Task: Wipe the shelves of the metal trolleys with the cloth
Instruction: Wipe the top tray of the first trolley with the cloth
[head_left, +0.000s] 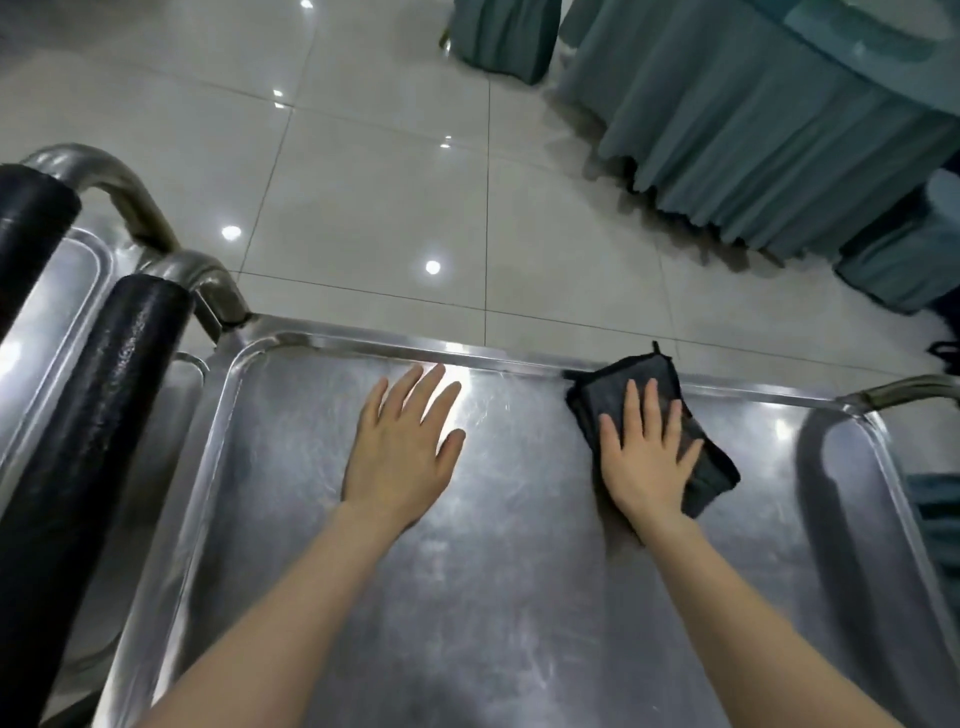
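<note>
The top shelf (519, 545) of a metal trolley fills the lower part of the view, its raised rim running along the far side. A folded dark grey cloth (711, 467) lies on the shelf against the far rim, right of centre. My right hand (644, 457) presses flat on the cloth with straight, spread fingers. My left hand (402, 447) rests flat on the bare steel left of it, fingers spread, holding nothing.
A second metal trolley (57, 312) stands close on the left, and both have black padded handles (98, 441). Glossy tiled floor (363, 182) lies beyond. A table with a teal skirt (753, 130) and teal-covered chairs (904, 249) stand at the far right.
</note>
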